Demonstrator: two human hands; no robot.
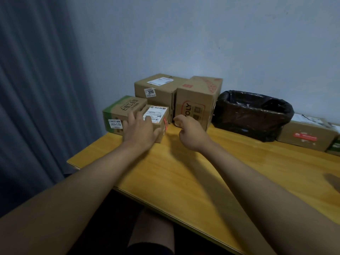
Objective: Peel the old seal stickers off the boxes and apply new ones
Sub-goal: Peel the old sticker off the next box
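Against blue wall, yellow table (184, 181); left hand (139, 132) grip wraps small box (156, 119); right hand (189, 134) loosely curled, empty.

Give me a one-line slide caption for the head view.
Left hand grips small labelled box on wooden table; right hand hovers beside it.

Yellow wooden table (193, 181), cardboard boxes (195, 107) and a black-lined bin (252, 115) along its far edge.
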